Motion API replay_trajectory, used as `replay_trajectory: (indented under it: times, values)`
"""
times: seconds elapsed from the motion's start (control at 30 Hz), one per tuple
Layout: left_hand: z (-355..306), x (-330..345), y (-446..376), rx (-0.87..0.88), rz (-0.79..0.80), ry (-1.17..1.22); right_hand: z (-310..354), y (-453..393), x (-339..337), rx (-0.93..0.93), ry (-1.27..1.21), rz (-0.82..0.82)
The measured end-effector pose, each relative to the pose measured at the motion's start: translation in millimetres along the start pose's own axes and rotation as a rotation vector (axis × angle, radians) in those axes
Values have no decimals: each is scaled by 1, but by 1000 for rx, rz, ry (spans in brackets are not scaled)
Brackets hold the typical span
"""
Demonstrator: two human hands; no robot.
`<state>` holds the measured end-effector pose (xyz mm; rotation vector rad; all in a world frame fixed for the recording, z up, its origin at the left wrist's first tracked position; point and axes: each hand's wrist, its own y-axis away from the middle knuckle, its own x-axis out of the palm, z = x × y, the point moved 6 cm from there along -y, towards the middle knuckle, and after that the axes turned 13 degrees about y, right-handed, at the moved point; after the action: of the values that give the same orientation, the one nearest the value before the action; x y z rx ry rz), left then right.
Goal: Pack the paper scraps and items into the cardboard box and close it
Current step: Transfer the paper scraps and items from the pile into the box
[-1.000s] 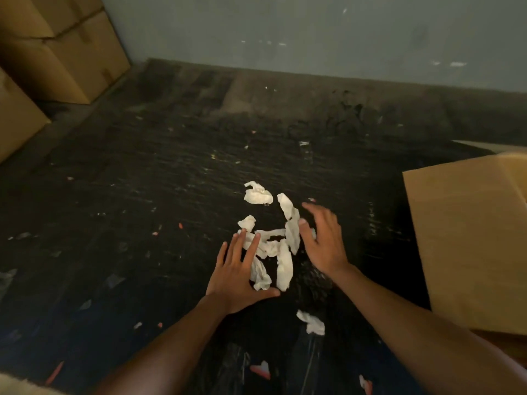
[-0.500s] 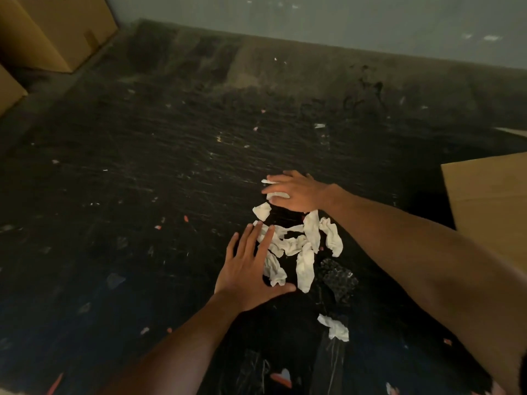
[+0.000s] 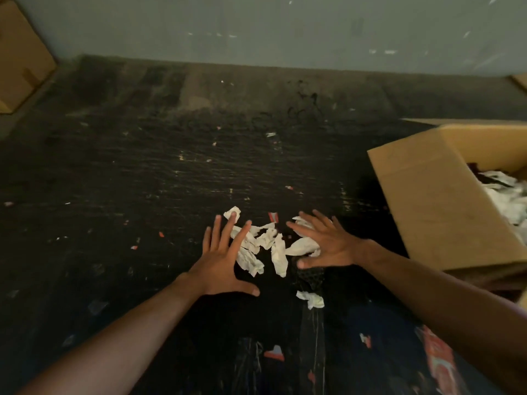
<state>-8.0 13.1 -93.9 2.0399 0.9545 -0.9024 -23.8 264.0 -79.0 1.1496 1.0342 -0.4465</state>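
A heap of crumpled white paper scraps (image 3: 269, 245) lies on the dark floor in the middle of the head view. My left hand (image 3: 224, 262) rests flat on the heap's left side, fingers spread, one fingertip on a scrap. My right hand (image 3: 325, 245) lies flat on the right side, fingers spread over several scraps. Neither hand grips anything. One loose scrap (image 3: 310, 299) lies nearer to me. The open cardboard box (image 3: 436, 206) stands at the right, with white paper inside (image 3: 507, 195).
A black mesh piece (image 3: 309, 276) lies just under my right hand. Small red and white bits (image 3: 275, 352) dot the floor. Another cardboard box (image 3: 20, 61) stands at the far left by the grey wall (image 3: 256, 27). A red printed item (image 3: 439, 363) lies bottom right.
My right hand has come back from the far scrap to the right side of the heap, dragging scraps together. The view has swung right, so the box's inside now shows.
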Motion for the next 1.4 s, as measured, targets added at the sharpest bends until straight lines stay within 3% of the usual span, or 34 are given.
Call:
replay_trajectory:
  times: [0.27,0.4,0.57,0.7,0.83,0.97,1.1,1.23,1.4]
  values:
    - [-9,2,-40,39,197,-89,42,44,54,15,110,-51]
    - [-22,24,-41,119,218,-203,55,54,66,91,124,-223]
    - [-35,34,-40,193,93,-203,70,69,75,163,41,-584]
    - [-50,30,-32,303,-91,-105,75,72,70,183,105,-654]
    - [-58,37,-27,273,-177,-92,75,75,66,159,59,-658]
    - [-63,12,-22,254,-313,227,63,77,62,164,-145,-593]
    - [-88,-5,-32,340,-294,345,51,94,36,203,-321,-784]
    - [-115,14,-55,433,-126,131,28,105,15,330,-562,-935]
    - [-117,55,-64,468,-56,-207,14,110,9,405,-546,-924]
